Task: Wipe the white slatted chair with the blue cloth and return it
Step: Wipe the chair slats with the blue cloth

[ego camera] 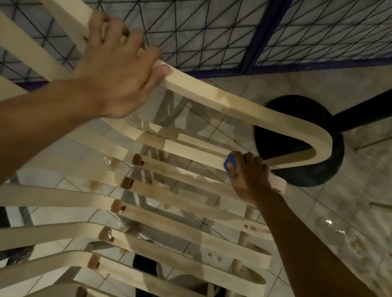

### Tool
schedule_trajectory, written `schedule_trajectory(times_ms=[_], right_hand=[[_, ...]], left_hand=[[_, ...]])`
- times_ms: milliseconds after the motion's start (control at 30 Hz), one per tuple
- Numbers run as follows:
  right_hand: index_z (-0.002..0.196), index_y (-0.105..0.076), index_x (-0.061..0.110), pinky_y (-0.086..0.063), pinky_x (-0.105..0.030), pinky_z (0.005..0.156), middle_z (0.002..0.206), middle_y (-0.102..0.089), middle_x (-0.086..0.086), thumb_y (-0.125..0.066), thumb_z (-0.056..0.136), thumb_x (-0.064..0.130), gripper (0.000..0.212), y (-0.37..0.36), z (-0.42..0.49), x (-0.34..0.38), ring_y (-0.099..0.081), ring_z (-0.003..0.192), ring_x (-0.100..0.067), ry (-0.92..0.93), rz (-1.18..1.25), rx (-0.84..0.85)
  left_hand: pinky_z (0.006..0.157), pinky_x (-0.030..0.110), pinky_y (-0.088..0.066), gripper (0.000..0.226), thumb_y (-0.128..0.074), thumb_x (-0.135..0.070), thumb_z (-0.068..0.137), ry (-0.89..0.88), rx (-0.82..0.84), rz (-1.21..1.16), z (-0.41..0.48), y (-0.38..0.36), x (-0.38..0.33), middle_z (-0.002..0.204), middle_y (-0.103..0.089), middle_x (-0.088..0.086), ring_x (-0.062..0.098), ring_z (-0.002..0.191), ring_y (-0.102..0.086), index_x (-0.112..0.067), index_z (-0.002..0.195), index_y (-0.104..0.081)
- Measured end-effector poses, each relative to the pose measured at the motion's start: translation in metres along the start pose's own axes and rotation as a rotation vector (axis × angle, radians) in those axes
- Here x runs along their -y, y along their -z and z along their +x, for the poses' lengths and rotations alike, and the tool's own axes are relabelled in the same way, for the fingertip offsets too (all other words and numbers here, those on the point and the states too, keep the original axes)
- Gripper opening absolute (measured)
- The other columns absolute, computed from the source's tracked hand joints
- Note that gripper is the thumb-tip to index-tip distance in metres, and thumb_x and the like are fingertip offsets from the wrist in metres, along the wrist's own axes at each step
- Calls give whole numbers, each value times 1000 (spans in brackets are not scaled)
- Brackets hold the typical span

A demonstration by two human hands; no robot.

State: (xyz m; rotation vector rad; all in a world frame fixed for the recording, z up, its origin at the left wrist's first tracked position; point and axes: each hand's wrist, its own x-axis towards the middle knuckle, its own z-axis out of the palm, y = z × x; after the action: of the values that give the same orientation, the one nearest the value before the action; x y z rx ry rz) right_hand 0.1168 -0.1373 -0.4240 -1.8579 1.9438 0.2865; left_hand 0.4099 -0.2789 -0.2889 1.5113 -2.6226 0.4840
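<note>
Slats of the chair (pixel 241 105) lie nearest, tilted over the wet floor (pixel 327 207). The small hollows at their ends are the only things holding anything here: each has a brown puddle (pixel 105 234). No bucket or basin shows.

Further out, the right hand (pixel 249 176) presses the cloth (pixel 230 162) onto a slat just beside the armrest loop, fingers curled round the blue wad. Higher up, the left hand (pixel 116 70) grips the top rail, fingers wrapped over it and thumb along its edge.

The chair looks like moulded plastic, so probably light and stiff but slick where wet. The thick rail seems the safest hold, and tipping it may spill the puddles.

Beyond stand a black base (pixel 318 173) and a mesh fence (pixel 201 18).
</note>
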Motion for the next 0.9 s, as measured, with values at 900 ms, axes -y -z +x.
schedule_trajectory(times_ms=[900], right_hand=[[125,-61,23,-41,-27,98,127,-58,-5,-70,88,11,40,-15,55,109,-54,117,-23,96,691,-59]], left_hand=[[109,56,-13,62,-12,-53,101,-5,104,-35,-1,6,2,118,-53,20,40,118,-38,-13,120,-55]])
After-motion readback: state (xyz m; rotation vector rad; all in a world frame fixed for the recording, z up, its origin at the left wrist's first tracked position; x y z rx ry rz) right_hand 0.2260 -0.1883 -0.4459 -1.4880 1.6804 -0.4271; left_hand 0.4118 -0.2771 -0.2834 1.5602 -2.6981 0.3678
